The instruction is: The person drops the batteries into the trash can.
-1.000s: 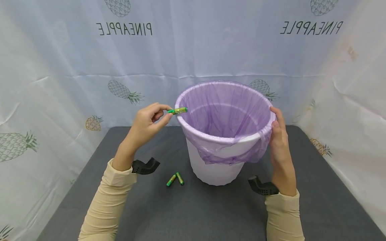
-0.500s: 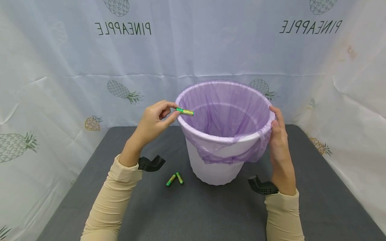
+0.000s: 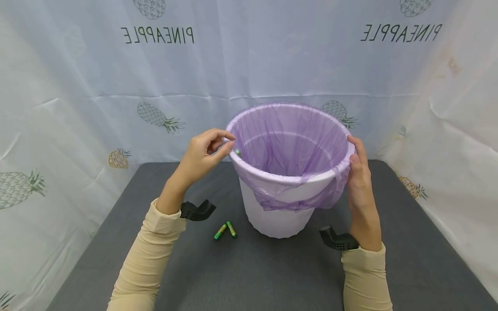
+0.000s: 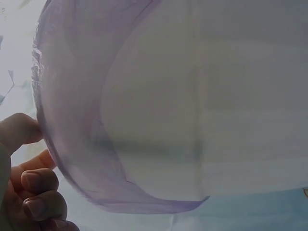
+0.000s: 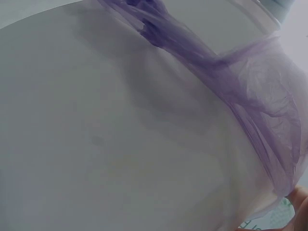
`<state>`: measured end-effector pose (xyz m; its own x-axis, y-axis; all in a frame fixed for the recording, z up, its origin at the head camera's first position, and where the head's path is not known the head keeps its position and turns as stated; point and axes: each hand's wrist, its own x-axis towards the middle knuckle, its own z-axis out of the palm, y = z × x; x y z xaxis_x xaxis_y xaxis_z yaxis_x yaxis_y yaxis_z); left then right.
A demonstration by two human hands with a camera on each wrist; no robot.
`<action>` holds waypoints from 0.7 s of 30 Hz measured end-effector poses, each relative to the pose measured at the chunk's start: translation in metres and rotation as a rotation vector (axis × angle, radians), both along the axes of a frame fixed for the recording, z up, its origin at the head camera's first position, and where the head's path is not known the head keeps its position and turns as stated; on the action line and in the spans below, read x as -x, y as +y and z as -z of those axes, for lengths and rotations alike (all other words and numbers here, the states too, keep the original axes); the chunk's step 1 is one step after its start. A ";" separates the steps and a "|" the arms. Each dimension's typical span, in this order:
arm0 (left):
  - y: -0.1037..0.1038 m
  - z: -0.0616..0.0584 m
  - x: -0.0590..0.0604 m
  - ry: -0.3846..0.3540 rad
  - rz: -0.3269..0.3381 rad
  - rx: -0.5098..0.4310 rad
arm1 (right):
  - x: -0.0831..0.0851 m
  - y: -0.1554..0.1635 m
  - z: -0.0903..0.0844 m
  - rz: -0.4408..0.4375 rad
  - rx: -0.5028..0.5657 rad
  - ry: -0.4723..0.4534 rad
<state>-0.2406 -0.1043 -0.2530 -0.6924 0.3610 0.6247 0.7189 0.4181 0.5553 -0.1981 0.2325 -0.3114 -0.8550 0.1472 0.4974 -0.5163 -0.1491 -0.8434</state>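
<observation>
Bin (image 3: 280, 216) stood mid-table (image 3: 408, 259), purple liner (image 3: 289, 142) over its rim | your right hand (image 3: 359, 181) gripped the right rim | your left hand (image 3: 202, 155), released, hovered at the left rim | battery (image 3: 237, 152) just inside it, axis unclear | two batteries (image 3: 225, 230) lay left of the base, nearer your left.

Pale pineapple-print curtain (image 3: 78, 108) behind a dark grey tabletop (image 3: 272, 276)

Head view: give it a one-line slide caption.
Right hand grips a purple-lined white bin; left hand at its rim.
</observation>
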 end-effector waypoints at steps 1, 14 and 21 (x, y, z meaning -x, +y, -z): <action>-0.001 0.001 -0.001 0.000 0.007 -0.012 | 0.000 0.000 0.000 0.003 0.000 -0.005; -0.021 0.017 -0.012 0.033 0.030 -0.101 | 0.000 -0.002 -0.001 -0.012 -0.011 0.028; -0.035 0.031 -0.017 -0.025 0.038 -0.083 | -0.001 -0.001 -0.001 0.007 -0.012 0.013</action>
<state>-0.2238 -0.1391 -0.2836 -0.6949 0.3356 0.6360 0.7189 0.3426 0.6048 -0.1976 0.2315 -0.3102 -0.8475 0.1475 0.5100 -0.5281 -0.1355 -0.8383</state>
